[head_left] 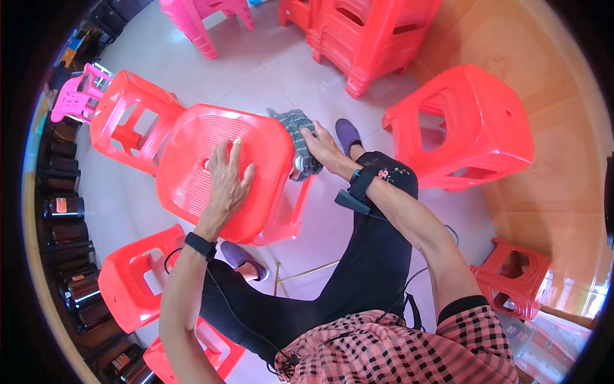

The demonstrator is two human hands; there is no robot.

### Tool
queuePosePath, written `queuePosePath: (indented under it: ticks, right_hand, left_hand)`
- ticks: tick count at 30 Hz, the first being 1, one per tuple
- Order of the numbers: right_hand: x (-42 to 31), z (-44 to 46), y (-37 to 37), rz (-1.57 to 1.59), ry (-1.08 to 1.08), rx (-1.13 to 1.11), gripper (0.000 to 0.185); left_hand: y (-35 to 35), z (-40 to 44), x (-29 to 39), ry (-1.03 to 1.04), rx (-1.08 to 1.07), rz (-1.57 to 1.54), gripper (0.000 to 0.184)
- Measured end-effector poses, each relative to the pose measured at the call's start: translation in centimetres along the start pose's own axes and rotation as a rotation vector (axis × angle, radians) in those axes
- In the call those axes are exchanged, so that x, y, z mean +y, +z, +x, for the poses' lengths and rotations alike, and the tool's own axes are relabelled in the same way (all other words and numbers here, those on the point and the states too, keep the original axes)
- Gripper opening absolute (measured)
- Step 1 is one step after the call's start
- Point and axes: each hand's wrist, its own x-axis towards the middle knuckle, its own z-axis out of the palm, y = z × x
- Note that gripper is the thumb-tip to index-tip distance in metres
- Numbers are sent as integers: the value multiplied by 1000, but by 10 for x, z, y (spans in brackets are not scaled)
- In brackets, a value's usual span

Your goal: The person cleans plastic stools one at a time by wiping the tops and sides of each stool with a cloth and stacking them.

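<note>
A red plastic stool with a ringed seat stands in front of me, its top facing up. My left hand lies on the seat, fingers spread, holding nothing. At the stool's right edge my right hand grips a grey-green striped cloth and presses it against the stool's side. Part of the cloth hangs below the fingers.
Red stools stand at the upper left, right, lower left and lower right. A stack of red stools and a pink stool are at the top. Dark jars line the left side.
</note>
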Motion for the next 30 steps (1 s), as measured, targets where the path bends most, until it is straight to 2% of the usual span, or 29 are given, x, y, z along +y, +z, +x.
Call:
queuePosePath:
  ticks: [3, 5, 7, 9, 11, 13, 15, 16, 19, 24, 28, 30]
  right_hand:
    - [-6, -15, 18, -1, 63, -65, 49]
    - [1, -25, 48, -27, -16, 73, 48]
    - [-7, -43, 68, 9, 43, 38, 48]
    - [-11, -61, 87, -14, -12, 10, 46]
    - [-21, -79, 98, 77, -90, -68, 45]
    - [-31, -85, 106, 65, -132, -42, 48]
    - [-35, -82, 111, 133, -301, 55, 52]
    - [-36, -78, 116, 36, -429, 138, 51]
    - [-42, -71, 116, 34, -338, 108, 48]
    - [-7, -46, 127, 58, -261, 188, 48]
    - [79, -21, 134, -29, -172, 136, 35]
    - [141, -11, 146, -146, 29, 135, 39]
  left_hand:
    - [-13, -15, -17, 0, -110, 99, 59]
    - [-32, -26, -23, 4, -207, 222, 61]
    - [-54, -38, -19, -44, -244, 253, 60]
    - [-64, -56, -18, -94, -283, 282, 59]
    - [-63, -71, -19, -189, -248, 171, 58]
    - [-53, -80, -22, -183, -196, 190, 58]
    - [-47, -84, -23, -176, -141, 207, 58]
    - [-45, -82, -24, -197, -125, 184, 59]
    - [-43, -80, -27, -206, -113, 165, 59]
    - [-44, -73, -31, -221, -115, 159, 58]
    - [-44, -71, -28, -269, -146, 158, 59]
    - [-47, -69, -28, -285, -160, 155, 59]
